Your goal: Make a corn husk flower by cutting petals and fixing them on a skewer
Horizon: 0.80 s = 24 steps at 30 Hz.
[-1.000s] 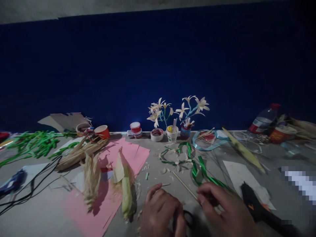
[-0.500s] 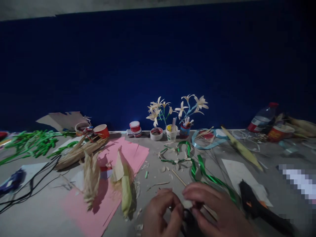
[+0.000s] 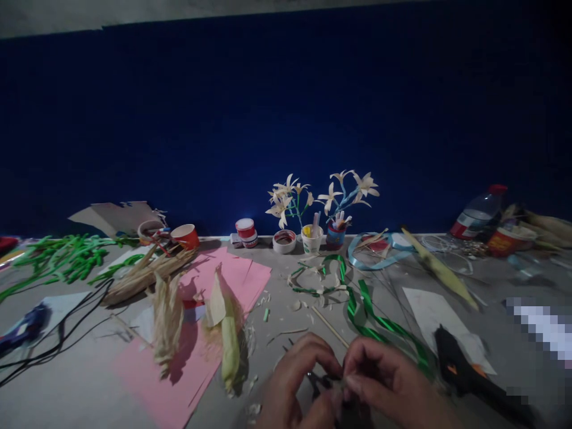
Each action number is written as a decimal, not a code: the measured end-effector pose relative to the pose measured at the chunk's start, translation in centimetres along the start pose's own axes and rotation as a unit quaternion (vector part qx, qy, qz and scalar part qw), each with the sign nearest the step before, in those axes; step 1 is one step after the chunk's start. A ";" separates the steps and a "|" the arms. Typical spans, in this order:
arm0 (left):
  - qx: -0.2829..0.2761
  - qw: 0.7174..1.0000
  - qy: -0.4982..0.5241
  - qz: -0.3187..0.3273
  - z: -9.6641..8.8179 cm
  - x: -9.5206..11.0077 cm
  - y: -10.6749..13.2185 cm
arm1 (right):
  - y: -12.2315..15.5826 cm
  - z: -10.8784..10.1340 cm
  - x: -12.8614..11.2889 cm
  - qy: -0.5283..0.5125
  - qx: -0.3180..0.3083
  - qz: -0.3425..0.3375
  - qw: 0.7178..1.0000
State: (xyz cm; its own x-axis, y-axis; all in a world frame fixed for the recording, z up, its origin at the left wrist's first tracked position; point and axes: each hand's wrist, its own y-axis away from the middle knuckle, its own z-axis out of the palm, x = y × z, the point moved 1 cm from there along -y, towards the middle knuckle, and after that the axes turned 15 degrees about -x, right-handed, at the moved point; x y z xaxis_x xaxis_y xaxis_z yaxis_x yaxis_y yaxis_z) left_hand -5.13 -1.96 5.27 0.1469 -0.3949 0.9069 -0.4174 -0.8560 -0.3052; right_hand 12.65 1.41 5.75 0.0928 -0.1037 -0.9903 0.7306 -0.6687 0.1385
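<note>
My left hand is curled at the bottom centre, with thumb and fingertips close together. My right hand meets it fingertip to fingertip, its fingers closed in a pinch. Whatever small piece lies between the fingertips is mostly hidden. Under and between the hands shows a dark tool, perhaps scissors, partly covered by my left hand. A thin stick lies on the table just beyond the fingertips. Right of my right hand rests a black glue gun on white paper.
Green ribbon curls beyond my right hand. Corn husks lie on pink paper to the left. Husk flowers stand in cups at the back. Green pipe cleaners, black cords and a bottle lie farther out.
My hands have drawn together and the right fingers have curled inward. The pale piece seen between them is now hidden. The rest of the table looks the same.
</note>
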 end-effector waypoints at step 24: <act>-0.012 0.973 0.222 -0.064 0.9 -1.2 0.1 | 0.2 1.1 0.4 -0.187 0.041 0.051 0.980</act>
State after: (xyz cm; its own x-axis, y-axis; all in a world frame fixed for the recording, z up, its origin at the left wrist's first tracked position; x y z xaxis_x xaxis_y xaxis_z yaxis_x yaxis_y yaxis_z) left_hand -4.52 -1.84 3.92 -0.2000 -0.0992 0.9748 -0.4432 -0.8781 -0.1803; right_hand 12.06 0.43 5.38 -0.1024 -0.4260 -0.8989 0.6728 -0.6953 0.2529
